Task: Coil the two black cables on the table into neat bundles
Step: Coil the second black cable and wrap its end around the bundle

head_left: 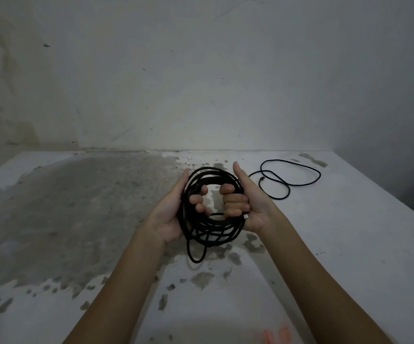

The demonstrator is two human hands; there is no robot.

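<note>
Over table (77, 219) centre, both hands hold the coil (211, 225) upright. Left hand (170, 214) at 9 o'clock, right hand (248, 202) at 3, fingers of each hooked through the middle, thumbs straight. Plug (246, 216) rests against right palm. One loop (196, 259) sags at 6 o'clock; likely needs tucking in and evening before setting down. Second cable (320, 174) lies uncoiled at 2 o'clock.

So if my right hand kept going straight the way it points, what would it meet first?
Probably nothing before the back wall: the right hand points forward, and the loose cable lies off to its right. Depth unclear.
</note>
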